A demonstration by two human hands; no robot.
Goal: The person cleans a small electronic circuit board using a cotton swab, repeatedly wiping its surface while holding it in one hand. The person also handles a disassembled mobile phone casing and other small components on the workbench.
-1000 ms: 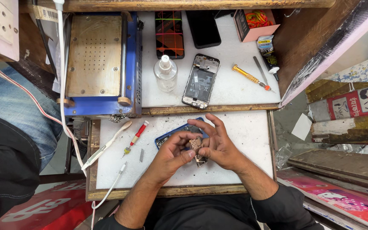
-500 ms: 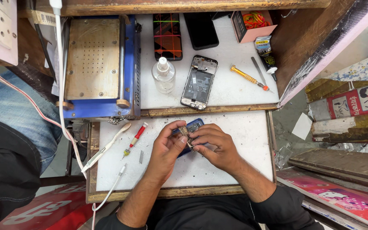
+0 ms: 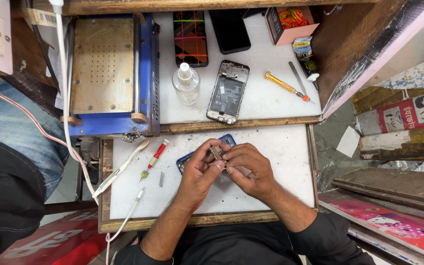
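Pinching a small circuit board (image 3: 218, 153) between left hand (image 3: 199, 172) and right hand (image 3: 248, 169), fingertips closed on its edges, just above the blue phone frame (image 3: 192, 158). Probably light, stiff, fragile, so gripping edges only.

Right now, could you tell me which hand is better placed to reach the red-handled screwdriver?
Probably the left hand: the red-handled screwdriver lies just to its left, while the right hand, also on the small part, is farther away.
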